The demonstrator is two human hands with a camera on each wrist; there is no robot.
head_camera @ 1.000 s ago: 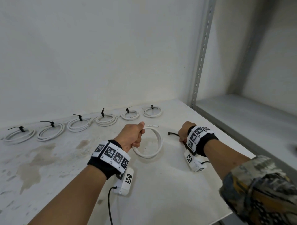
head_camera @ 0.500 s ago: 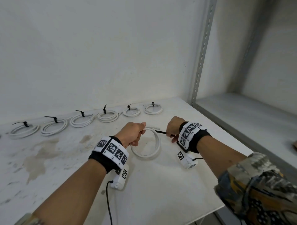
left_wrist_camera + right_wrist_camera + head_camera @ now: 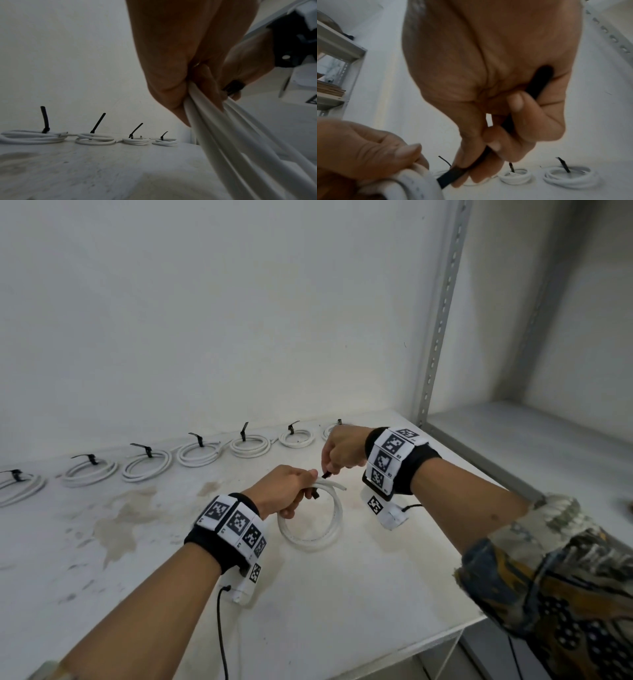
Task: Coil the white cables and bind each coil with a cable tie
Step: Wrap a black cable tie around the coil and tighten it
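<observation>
Layout on the tabletop (image 3: 342, 594)

Row of tied coils (image 3: 191, 453) along the back edge by the wall (image 3: 239, 320). In front, near the middle, loose coil (image 3: 311, 522) held up at its top by left hand (image 3: 284, 491). Right hand (image 3: 344, 451) just right and behind, holding tie (image 3: 326, 474) just above the coil. Shelf (image 3: 531, 446) off to the right, past upright (image 3: 442, 313).

stained white table (image 3: 130, 577), grey metal shelving (image 3: 440, 313)
</observation>
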